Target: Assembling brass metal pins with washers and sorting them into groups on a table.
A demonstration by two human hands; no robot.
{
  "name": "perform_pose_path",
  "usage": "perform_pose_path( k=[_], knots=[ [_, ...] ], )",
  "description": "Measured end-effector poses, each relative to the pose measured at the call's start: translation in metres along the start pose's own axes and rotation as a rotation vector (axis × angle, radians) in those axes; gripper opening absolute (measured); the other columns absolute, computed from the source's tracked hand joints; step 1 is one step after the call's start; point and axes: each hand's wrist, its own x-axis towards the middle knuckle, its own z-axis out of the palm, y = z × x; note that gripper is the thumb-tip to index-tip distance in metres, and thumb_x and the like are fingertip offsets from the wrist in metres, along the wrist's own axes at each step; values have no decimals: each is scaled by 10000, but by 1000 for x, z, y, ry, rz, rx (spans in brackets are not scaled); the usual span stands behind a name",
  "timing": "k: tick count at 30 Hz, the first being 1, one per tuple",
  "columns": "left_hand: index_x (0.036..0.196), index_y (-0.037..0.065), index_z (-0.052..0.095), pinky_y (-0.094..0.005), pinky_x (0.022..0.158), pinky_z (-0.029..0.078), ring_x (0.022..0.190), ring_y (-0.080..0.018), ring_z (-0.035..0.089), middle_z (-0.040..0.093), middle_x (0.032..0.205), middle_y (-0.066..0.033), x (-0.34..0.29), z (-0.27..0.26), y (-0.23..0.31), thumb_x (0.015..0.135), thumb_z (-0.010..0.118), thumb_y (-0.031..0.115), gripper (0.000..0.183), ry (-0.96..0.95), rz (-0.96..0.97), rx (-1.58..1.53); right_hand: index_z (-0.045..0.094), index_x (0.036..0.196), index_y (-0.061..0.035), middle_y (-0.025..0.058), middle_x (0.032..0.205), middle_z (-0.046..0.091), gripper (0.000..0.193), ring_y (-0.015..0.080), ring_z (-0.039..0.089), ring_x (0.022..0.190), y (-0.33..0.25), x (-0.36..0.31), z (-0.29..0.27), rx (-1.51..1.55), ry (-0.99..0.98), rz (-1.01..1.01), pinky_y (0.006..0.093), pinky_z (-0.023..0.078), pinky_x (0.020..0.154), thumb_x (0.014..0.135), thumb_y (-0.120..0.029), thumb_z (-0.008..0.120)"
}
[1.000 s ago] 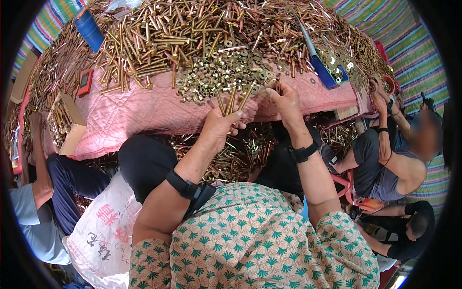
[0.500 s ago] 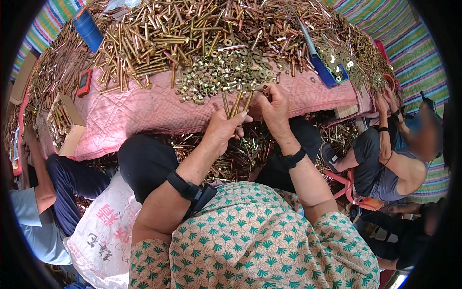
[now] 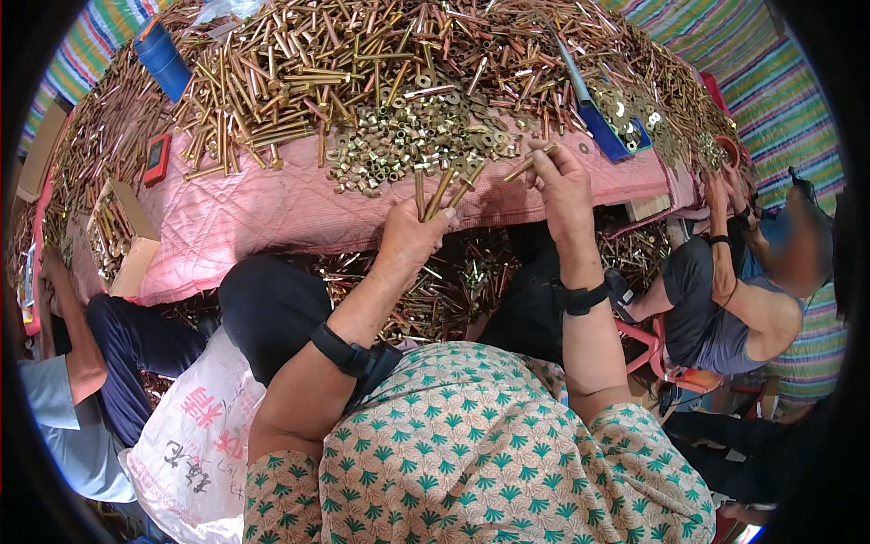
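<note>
My left hand (image 3: 410, 238) is closed around several brass-coloured bolts (image 3: 440, 193), which fan out upward from the fingers. A small ring, a washer or a nut, seems to sit partway along the rightmost one. Off to the right, my right hand (image 3: 568, 199) pinches a single bolt (image 3: 519, 170) between thumb and fingers, its tip slanting down to the left. Both hands hover over the front edge of the pink quilted cloth (image 3: 272, 213). Just beyond them lie a heap of nuts (image 3: 385, 150) and scattered flat washers (image 3: 494, 140).
Long bolts (image 3: 299, 68) cover the far side. A blue tray (image 3: 609, 133) with washers stands right, a blue cup (image 3: 163, 62) and red device (image 3: 158, 160) left. An open carton (image 3: 127, 231) holds bolts. Co-workers sit on both sides; a white sack (image 3: 199, 435) lies at left.
My right hand has moved right, away from the bolts in my left hand, and a bolt now shows plainly in its fingers. The left hand has stayed almost in place.
</note>
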Motion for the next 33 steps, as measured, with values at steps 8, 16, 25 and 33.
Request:
perform_pose_path(
  k=[8,16,25,33],
  knots=[
    [943,-1,665,-233,622,470,688,-73,568,660,794,-27,-4,4,2,821,631,42,134,5,80,118,586,988,-31,29,882,611,133,117,602,713,4,-7,5,237,14,128,264,523,656,923,-147,581],
    [977,7,666,-242,682,479,749,-71,575,667,819,-15,-3,3,-4,823,637,29,157,-17,218,183,581,975,-26,30,817,614,150,120,612,703,3,-8,1,130,-60,224,253,512,643,919,-165,591],
    [1096,-14,594,-186,475,399,574,-59,523,646,800,-22,0,-3,1,880,621,127,259,-99,3,-70,583,945,-21,53,822,636,134,115,624,706,11,-16,20,148,-230,239,244,525,646,900,-143,615],
    [1067,45,624,-179,481,381,553,-49,504,635,800,6,-4,-5,7,882,629,147,211,-79,53,-119,589,963,-3,49,812,636,178,102,626,670,21,-21,48,43,-344,246,225,533,607,880,-150,643]
  ],
)
